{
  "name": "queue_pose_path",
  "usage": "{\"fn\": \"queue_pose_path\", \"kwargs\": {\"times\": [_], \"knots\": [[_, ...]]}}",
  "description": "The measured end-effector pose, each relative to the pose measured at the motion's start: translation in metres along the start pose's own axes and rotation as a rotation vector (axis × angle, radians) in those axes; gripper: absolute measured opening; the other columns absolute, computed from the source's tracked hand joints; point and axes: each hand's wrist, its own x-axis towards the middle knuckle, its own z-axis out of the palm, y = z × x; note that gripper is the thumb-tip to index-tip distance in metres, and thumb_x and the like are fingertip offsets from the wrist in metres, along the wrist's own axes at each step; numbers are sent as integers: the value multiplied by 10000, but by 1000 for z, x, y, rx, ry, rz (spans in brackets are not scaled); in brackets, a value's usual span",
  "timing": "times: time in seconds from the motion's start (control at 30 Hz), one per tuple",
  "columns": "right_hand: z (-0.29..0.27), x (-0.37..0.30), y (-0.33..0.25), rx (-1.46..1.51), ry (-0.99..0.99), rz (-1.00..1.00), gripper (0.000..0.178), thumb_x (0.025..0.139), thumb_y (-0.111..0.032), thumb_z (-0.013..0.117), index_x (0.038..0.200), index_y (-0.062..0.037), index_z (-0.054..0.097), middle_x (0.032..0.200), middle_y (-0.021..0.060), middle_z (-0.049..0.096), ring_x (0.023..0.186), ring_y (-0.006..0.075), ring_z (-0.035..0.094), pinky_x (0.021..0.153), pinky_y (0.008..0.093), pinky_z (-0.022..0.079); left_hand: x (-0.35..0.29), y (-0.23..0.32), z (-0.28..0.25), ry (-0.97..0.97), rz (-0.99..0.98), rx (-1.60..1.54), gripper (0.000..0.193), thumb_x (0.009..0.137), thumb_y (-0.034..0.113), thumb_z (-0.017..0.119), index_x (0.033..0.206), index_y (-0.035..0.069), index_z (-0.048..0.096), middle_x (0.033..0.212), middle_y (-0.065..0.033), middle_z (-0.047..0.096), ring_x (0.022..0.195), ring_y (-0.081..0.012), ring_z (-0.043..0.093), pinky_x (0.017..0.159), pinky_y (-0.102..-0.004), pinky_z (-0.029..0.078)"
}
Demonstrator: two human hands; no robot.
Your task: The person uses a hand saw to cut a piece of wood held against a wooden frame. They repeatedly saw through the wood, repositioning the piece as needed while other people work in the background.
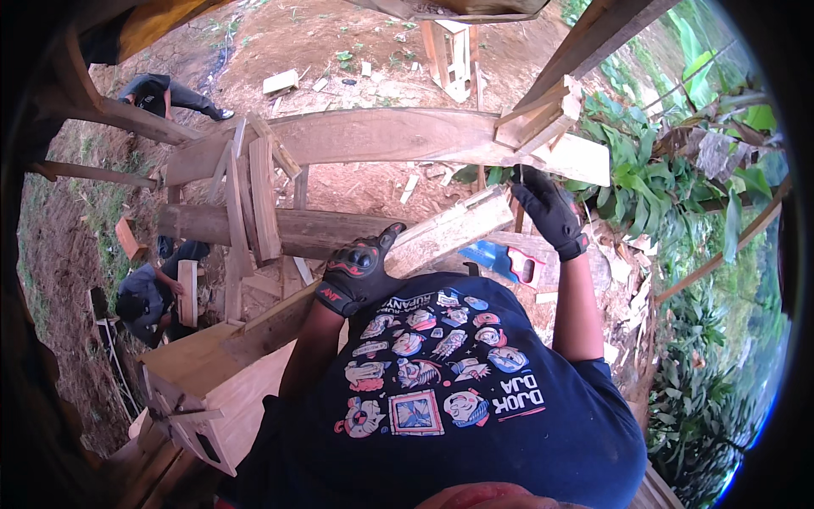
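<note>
At far left a crouching person (148,297) works on the ground well below. The left hand (360,271), in a black and red glove, lies pressed flat on the near end of a pale plank (449,229), fingers together. The plank looks stiff, rough and fairly heavy, best held near both ends. It slants up rightward to the right hand (551,212), whose gloved fingers curl over its far end, beneath a wide beam (381,136).

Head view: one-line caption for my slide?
Gloved left hand rests on a pale plank; right hand reaches toward timber framing.
</note>
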Motion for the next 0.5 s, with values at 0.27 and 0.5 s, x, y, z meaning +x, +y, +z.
{"fn": "queue_pose_path", "kwargs": {"times": [0.27,0.5], "knots": [[73,-2,13,79,95,145,647,1004,-526,724,1321,38,727,1136,271,781,1061,339,762,962,448,545,0,3,3,-45,-90,-105,962,866,653,779,1625,147,475,1237,-255,757,1128,-434,751,981,-525,584],[82,28,85,-2,211,381,513,1057,-470,631,982,15,783,786,106,736,753,212,687,703,394,529,0,-6,22,-77,-8,-104,981,824,591,778,1626,112,477,1323,-227,728,1212,-380,720,1026,-513,567]]}}
